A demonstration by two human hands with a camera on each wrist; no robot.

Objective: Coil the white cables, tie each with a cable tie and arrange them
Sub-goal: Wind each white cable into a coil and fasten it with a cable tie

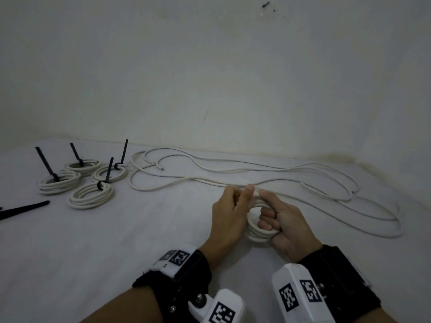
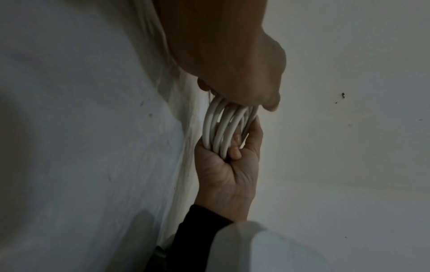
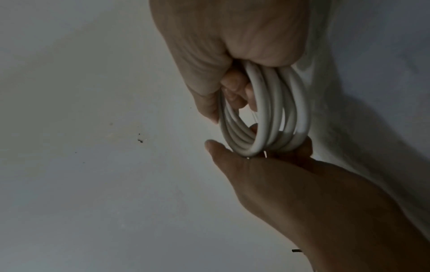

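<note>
Both hands grip one small coil [image 1: 255, 229] of white cable: left hand [image 1: 229, 213] w/ thumb & fingers curled round its far side, right hand [image 1: 283, 220] fingers hooked thru the loop. Palms hide most turns. Loose cable [image 1: 268, 173] trails along surface's back edge. 4 tied coils [image 1: 91, 194] near back-left corner; spare cable tie [image 1: 25, 209] cut off at left edge.

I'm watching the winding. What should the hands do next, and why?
Probably wind one more loop. Both hands, left and right, grip the small coil, yet much loose cable lies on the surface and no tie is on this coil.
</note>
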